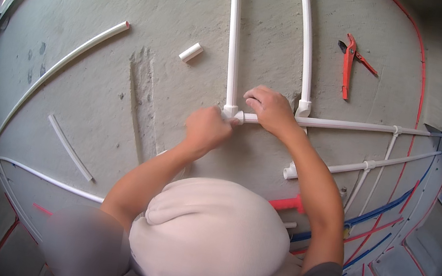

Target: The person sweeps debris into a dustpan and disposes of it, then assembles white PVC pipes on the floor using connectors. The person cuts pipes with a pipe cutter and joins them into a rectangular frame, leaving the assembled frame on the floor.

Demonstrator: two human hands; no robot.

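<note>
My left hand (208, 129) is closed around a white plastic pipe fitting (230, 110), where an upright white pipe (234, 30) meets a level white pipe (344, 124). Just beside it, my right hand (270, 110) lies over the level pipe with fingers curled and thumb close to them. Whatever those fingers hold, if anything, is hidden. A second upright pipe (307, 42) runs down to an elbow fitting (304, 107) to the right of this hand. Below the right forearm, a lower white pipe (387, 162) ends in an open fitting (290, 171).
An orange-red pipe cutter (347, 68) and a short white pipe piece (191, 52) lie on the grey concrete. A long curved pipe (55, 68) and a thin strip (70, 147) are at left. Blue pipes (376, 213) run at right. A red fitting (287, 203) lies near my body.
</note>
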